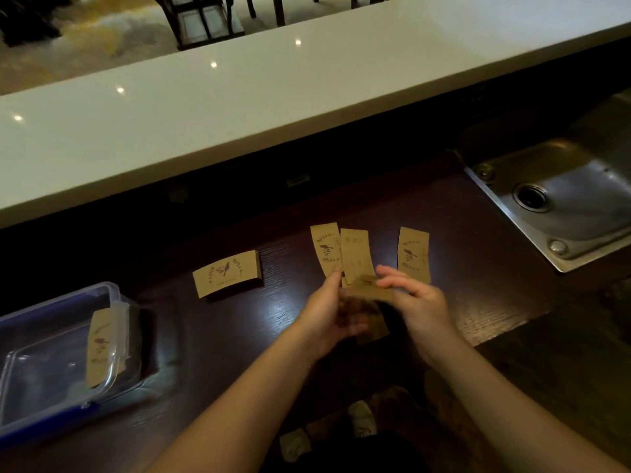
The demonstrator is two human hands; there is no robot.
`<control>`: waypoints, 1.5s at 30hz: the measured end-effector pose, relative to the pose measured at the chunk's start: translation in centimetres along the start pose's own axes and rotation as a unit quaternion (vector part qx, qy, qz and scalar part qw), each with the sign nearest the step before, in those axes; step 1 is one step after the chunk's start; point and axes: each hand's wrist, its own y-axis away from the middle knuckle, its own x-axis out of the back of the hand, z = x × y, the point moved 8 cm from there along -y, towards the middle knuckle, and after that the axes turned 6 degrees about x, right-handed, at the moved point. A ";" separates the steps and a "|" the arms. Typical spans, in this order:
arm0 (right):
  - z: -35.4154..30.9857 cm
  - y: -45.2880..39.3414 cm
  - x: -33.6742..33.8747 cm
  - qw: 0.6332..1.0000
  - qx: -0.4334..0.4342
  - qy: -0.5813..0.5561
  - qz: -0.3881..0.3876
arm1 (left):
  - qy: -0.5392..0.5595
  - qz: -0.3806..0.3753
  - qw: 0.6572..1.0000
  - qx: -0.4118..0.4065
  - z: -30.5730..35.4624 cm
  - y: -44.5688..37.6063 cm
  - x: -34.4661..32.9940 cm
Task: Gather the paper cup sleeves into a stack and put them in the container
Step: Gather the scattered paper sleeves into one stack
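Brown paper cup sleeves with a bird print lie on the dark wooden counter (pixel 478 268). My left hand (pixel 327 315) and my right hand (pixel 416 298) together hold a small stack of sleeves (pixel 370 290) above the counter. Beyond the hands lie two overlapping sleeves (pixel 341 250) and a single sleeve (pixel 414 254) to their right. Another stack of sleeves (pixel 227 273) rests further left. The clear plastic container (pixel 51 367) with blue rim stands at the left, with one sleeve (pixel 100 346) leaning upright inside against its right wall.
A steel sink (pixel 566 199) is set into the counter at the right. A raised white bar top (pixel 239 97) runs across behind the work surface. Below the counter edge, shoes (pixel 362 418) show on the floor.
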 end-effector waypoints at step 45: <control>0.5 -0.1 -4.3 0.944 0.120 0.282 -0.125 | 0.020 -0.124 0.992 0.012 -0.4 -0.8 4.8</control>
